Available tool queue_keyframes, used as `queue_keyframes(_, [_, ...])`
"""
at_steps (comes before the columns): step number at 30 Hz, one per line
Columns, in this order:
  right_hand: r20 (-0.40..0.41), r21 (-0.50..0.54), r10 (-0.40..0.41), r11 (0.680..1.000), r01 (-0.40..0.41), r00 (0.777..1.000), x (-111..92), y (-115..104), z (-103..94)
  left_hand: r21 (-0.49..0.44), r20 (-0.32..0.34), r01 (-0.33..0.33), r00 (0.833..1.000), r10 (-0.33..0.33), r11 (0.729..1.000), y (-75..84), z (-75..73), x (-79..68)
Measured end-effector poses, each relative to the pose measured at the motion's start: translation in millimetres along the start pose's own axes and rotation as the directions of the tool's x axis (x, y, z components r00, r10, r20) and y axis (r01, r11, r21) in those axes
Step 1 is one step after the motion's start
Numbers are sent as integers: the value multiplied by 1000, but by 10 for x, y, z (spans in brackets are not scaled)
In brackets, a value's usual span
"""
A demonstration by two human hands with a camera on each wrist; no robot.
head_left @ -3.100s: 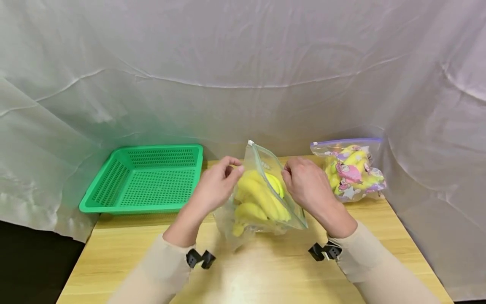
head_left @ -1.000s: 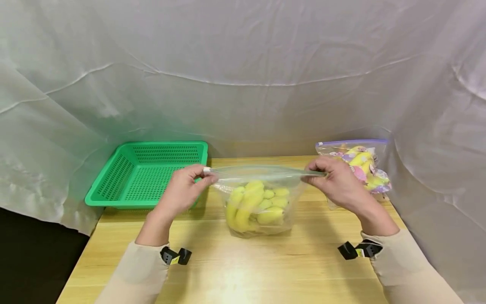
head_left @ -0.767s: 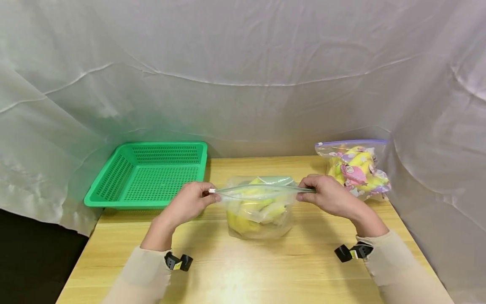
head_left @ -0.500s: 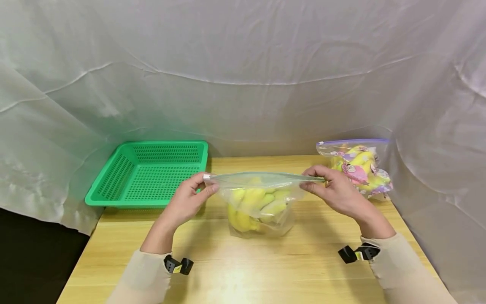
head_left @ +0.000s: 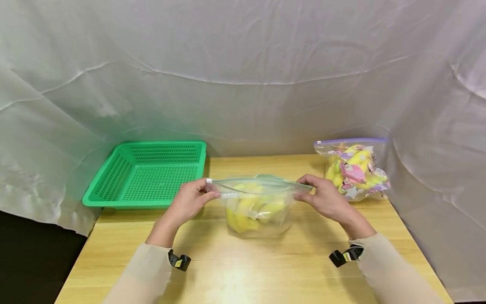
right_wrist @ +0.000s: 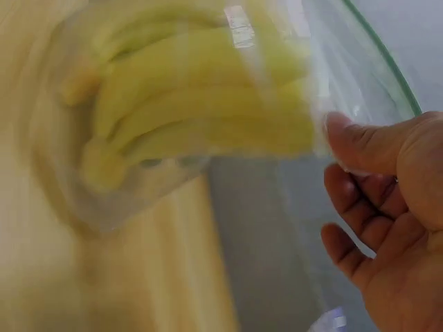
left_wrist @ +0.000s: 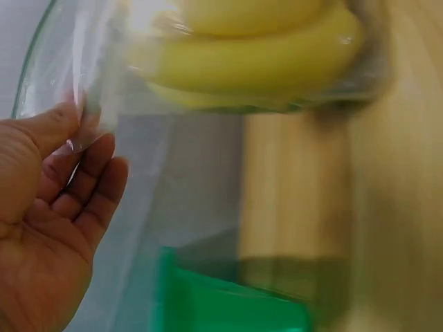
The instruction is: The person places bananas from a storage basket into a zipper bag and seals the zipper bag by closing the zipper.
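Note:
A clear slider zip bag [head_left: 279, 226] with bananas [head_left: 247, 209] inside is stretched between my two hands, over the middle of the wooden table. My left hand [head_left: 191, 200] pinches the left top corner, beside the white slider [head_left: 209, 180]. At the other end of the green zip strip [head_left: 265, 182], my right hand [head_left: 322, 198] pinches the right corner between thumb and fingers. Both wrist views show the thumbs pressing the plastic film, the bananas [left_wrist: 256, 66] hanging within it. The mouth looks slightly parted along the strip.
A green plastic basket [head_left: 85, 200] stands at the back left. At the back right, against the grey curtain [head_left: 243, 105], is a second zip bag [head_left: 355, 169] with a purple strip and pink print, holding bananas. The table's left edge drops to a dark area.
Three seconds ago the bag stood slanted, mouth wide; now its strip runs crosswise, held at both ends. Between frames the hands rise and dip; since half a second ago they lowered and drew closer.

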State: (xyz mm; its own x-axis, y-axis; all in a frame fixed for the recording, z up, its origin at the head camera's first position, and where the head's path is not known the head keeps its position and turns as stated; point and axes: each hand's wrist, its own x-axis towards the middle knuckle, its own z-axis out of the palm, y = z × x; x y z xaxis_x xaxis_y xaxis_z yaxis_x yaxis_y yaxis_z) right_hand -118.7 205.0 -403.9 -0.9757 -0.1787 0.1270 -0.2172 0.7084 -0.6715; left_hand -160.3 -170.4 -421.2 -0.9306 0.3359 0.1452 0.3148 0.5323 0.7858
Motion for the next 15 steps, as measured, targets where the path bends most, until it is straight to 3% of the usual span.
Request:
queue_keyframes(3, [8,-24,23,999,-23,1000,57,68,72,21,28,28,999,-28,999,-105,74,20])
queue_keyframes(7, [16,-39,5,999,-5,1000,61,39,26,-24,47,67,997,-66,997,-134,120,9])
queue_keyframes(15, [-45,-18,-126,992,126,991,17,-186,-177,1,131,34,991,-33,999,44,-78,-30])
